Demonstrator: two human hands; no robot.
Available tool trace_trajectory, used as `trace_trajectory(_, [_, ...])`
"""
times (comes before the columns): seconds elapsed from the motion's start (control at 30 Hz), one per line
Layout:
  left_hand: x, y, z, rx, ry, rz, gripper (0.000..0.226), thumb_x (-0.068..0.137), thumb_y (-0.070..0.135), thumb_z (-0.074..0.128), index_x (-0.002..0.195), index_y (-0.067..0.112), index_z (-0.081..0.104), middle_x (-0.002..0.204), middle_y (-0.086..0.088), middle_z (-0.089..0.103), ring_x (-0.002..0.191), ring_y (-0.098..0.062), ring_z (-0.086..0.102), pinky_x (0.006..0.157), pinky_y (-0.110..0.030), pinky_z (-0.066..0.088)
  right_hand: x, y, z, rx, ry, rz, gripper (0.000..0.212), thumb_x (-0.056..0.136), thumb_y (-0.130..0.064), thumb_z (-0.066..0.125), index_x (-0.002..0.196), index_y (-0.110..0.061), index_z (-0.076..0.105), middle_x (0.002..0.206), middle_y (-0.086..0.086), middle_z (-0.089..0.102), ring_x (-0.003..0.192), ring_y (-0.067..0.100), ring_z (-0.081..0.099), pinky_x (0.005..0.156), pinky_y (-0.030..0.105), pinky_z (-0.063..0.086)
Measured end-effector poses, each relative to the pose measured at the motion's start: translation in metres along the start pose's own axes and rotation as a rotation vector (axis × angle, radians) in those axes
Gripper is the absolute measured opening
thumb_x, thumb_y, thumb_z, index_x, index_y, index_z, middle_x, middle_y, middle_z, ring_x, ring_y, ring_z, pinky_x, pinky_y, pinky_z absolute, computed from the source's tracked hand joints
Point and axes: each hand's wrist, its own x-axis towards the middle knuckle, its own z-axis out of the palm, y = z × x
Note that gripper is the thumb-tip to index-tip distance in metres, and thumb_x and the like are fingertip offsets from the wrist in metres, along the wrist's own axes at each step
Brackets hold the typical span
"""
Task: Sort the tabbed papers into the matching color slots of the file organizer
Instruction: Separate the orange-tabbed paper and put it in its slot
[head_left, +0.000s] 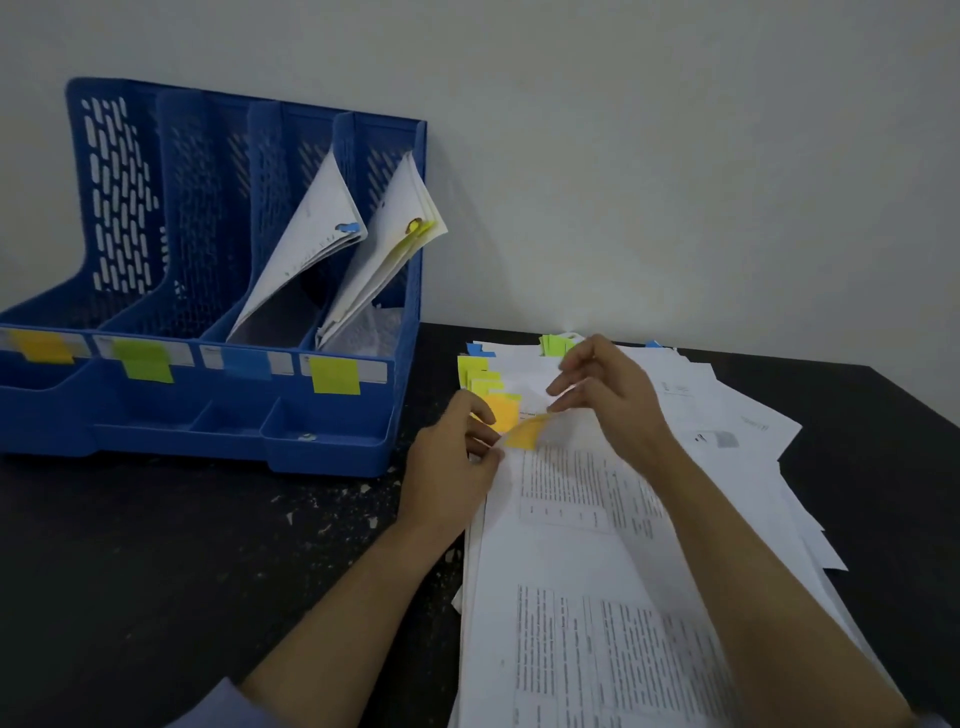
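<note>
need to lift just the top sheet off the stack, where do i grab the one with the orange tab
Pinch the top sheet at its far left corner beside the orange tab, coming from the left. That corner already curls up off the paper stack, where the left hand and right hand meet.

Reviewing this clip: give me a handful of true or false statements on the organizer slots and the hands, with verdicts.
1. The file organizer has four labelled slots. True.
2. Papers stand in the orange-labelled slot. False: it holds none; papers stand only in the blue-labelled slot and the yellow-labelled slot.
3. The left hand touches the top sheet by its orange tab. True.
4. The right hand rests flat on the organizer. False: it hovers over the paper stack.
</note>
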Motion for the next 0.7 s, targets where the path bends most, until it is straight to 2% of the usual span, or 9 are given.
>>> trace_trajectory(0.07, [0.000, -0.001, 0.000, 0.045, -0.042, -0.007, 0.028, 0.082, 0.008, 0.067, 0.099, 0.028, 0.057, 0.087, 0.010, 0.063, 0.078, -0.002, 0.061, 0.065, -0.007, 0.047, 0.020, -0.002, -0.001, -0.206, -0.063, 0.073, 0.015, 0.084, -0.011, 0.050, 0.091, -0.019, 0.062, 0.082, 0.000, 0.065, 0.069, 0.013, 0.064, 0.066, 0.023, 0.049])
trace_trajectory(0.13, [0.000, -0.001, 0.001, 0.119, -0.070, 0.026, 0.023, 0.084, 0.007, 0.063, 0.103, 0.022, 0.066, 0.093, 0.007, 0.066, 0.081, -0.003, 0.060, 0.071, -0.008, 0.046, 0.039, 0.000, 0.001, -0.561, -0.266, 0.089, 0.014, 0.089, -0.022, 0.057, 0.100, -0.023, 0.066, 0.090, -0.009, 0.061, 0.074, 0.000, 0.055, 0.067, 0.016, 0.041])
trace_trajectory(0.2, [0.000, -0.001, 0.001, 0.178, -0.085, 0.054, 0.019, 0.085, 0.008, 0.061, 0.100, 0.017, 0.069, 0.095, 0.005, 0.068, 0.082, -0.007, 0.060, 0.074, -0.017, 0.049, 0.052, 0.002, 0.008, -0.718, -0.476, 0.126, 0.021, 0.087, -0.029, 0.062, 0.106, -0.021, 0.068, 0.100, -0.008, 0.059, 0.081, 0.000, 0.051, 0.072, 0.017, 0.037])
trace_trajectory(0.27, [-0.001, -0.001, 0.002, 0.194, -0.073, 0.081, 0.016, 0.084, 0.007, 0.060, 0.095, 0.013, 0.071, 0.088, 0.002, 0.067, 0.077, -0.009, 0.058, 0.071, -0.024, 0.050, 0.056, 0.005, 0.015, -0.715, -0.562, 0.173, 0.022, 0.082, -0.028, 0.068, 0.103, -0.021, 0.070, 0.100, -0.008, 0.061, 0.087, 0.004, 0.053, 0.073, 0.017, 0.037])
trace_trajectory(0.37, [0.000, -0.002, 0.005, 0.268, -0.046, 0.132, 0.015, 0.084, 0.011, 0.061, 0.095, 0.013, 0.070, 0.091, 0.001, 0.062, 0.085, -0.012, 0.052, 0.071, -0.024, 0.046, 0.054, 0.005, 0.016, -0.608, -0.515, 0.172, 0.012, 0.075, -0.018, 0.076, 0.084, -0.020, 0.070, 0.084, -0.010, 0.065, 0.083, 0.010, 0.062, 0.062, 0.010, 0.042])
trace_trajectory(0.43, [0.001, -0.003, 0.006, 0.306, 0.012, 0.158, 0.015, 0.082, 0.014, 0.065, 0.096, 0.013, 0.070, 0.101, 0.002, 0.056, 0.094, -0.011, 0.046, 0.072, -0.018, 0.041, 0.052, 0.001, 0.012, -0.582, -0.508, 0.122, 0.009, 0.074, -0.013, 0.076, 0.076, -0.018, 0.069, 0.082, -0.003, 0.068, 0.084, 0.015, 0.065, 0.070, 0.019, 0.050])
trace_trajectory(0.53, [0.001, -0.001, 0.005, 0.255, 0.095, 0.168, 0.010, 0.077, 0.010, 0.070, 0.088, 0.009, 0.071, 0.111, 0.003, 0.048, 0.100, -0.009, 0.044, 0.074, -0.011, 0.037, 0.049, -0.007, -0.001, -0.519, -0.565, 0.094, 0.013, 0.077, -0.008, 0.073, 0.072, -0.020, 0.071, 0.073, -0.005, 0.069, 0.068, 0.002, 0.062, 0.067, 0.017, 0.049])
trace_trajectory(0.6, [0.000, 0.001, 0.004, 0.193, 0.065, 0.188, 0.008, 0.075, 0.001, 0.069, 0.083, 0.004, 0.070, 0.101, -0.002, 0.056, 0.088, -0.010, 0.053, 0.072, -0.014, 0.042, 0.048, -0.012, -0.010, -0.471, -0.626, 0.140, 0.011, 0.081, -0.011, 0.069, 0.079, -0.021, 0.074, 0.079, -0.009, 0.071, 0.069, -0.003, 0.061, 0.069, 0.009, 0.046])
trace_trajectory(0.7, [-0.003, 0.003, 0.004, 0.154, 0.022, 0.209, 0.008, 0.075, -0.004, 0.065, 0.078, 0.002, 0.069, 0.081, -0.004, 0.064, 0.071, -0.009, 0.055, 0.064, -0.012, 0.042, 0.054, -0.016, -0.016, -0.248, -0.597, 0.282, 0.021, 0.090, -0.014, 0.054, 0.088, -0.017, 0.074, 0.099, -0.004, 0.072, 0.088, 0.006, 0.068, 0.074, 0.019, 0.053])
